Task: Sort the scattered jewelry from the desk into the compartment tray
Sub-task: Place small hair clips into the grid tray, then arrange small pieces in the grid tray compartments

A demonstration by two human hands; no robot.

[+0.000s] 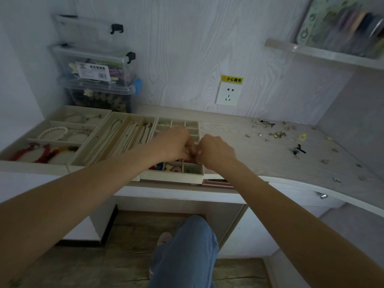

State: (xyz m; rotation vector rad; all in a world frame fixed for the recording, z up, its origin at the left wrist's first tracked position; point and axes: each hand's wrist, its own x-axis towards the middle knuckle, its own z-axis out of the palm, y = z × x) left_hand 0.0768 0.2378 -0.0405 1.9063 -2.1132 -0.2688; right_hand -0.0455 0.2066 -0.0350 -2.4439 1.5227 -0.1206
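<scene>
Because both hands meet fingertip to fingertip over the small-cell compartment tray (176, 129), the main risk in the head view, as I judge it, is that the tiny piece between them slips and drops into the wrong cell or off the near edge of the desk (239, 129), since that tray overhangs the edge a little. The left hand (172, 143) has its fingers curled in a pinching grip, and the right hand (216, 150) likewise pinches; something small and dark sits between the fingertips, too small to name. A sleeve-less forearm sweeping back could also nudge the tray. The scattered jewelry (276, 134), mostly small earrings and studs, lies well apart to the right on the desk, so much of the sorting is yet to do, and reaching across may brush pieces toward the curved rim. As for containers: the small-cell tray holds coloured bits in its near cells, its far cells looking bare; the middle tray (118, 140) with long slots holds chains; the left tray (62, 121) holds a pearl bracelet (54, 133) and red beaded pieces (44, 152). Stacked clear storage boxes (97, 80) behind hold mixed coloured items.
</scene>
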